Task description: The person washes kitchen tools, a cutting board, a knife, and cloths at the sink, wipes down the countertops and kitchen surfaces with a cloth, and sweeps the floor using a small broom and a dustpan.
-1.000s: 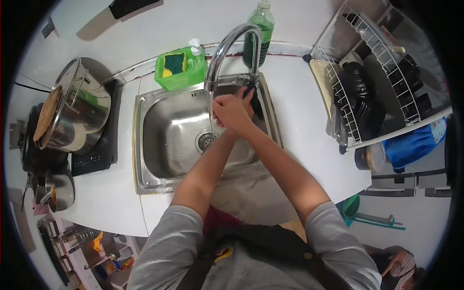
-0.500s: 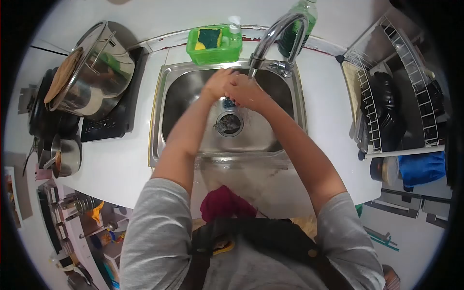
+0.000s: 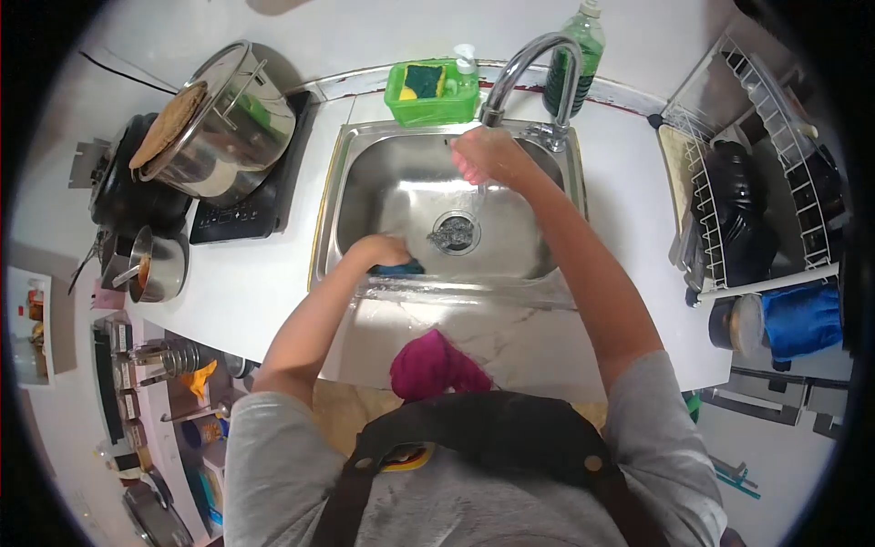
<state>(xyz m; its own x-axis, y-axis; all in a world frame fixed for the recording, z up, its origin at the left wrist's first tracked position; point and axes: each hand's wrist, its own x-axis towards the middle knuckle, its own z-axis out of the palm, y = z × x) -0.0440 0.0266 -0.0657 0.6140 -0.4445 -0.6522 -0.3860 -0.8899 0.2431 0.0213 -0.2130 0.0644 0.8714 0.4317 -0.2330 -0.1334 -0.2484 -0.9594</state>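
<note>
A steel sink (image 3: 321, 232) lies in front of me, with water running from its curved faucet (image 3: 533, 50). Beneath the spout is my right hand (image 3: 489, 155), in the stream, its fingers curled in; whether anything is inside them is hidden. My left hand (image 3: 383, 248) is closed over a dark blue pad (image 3: 401, 269), at the near left corner of the basin. The hand covers most of the pad, so I cannot tell its exact kind. Between the hands, a strainer drain (image 3: 456, 234) sits in the basin floor.
Behind the sink stand a green tray (image 3: 428, 111) with a sponge (image 3: 424, 82) and a bottle of green liquid (image 3: 588, 46). At left, a large pot (image 3: 228, 146) rests on a cooktop (image 3: 241, 219). A dish rack (image 3: 706, 210) is at right. A magenta cloth (image 3: 437, 365) hangs at the front edge.
My hands were together under the faucet and are now apart. The left has moved toward me and left with the blue pad; the right stays near the spout. The view has shifted slightly.
</note>
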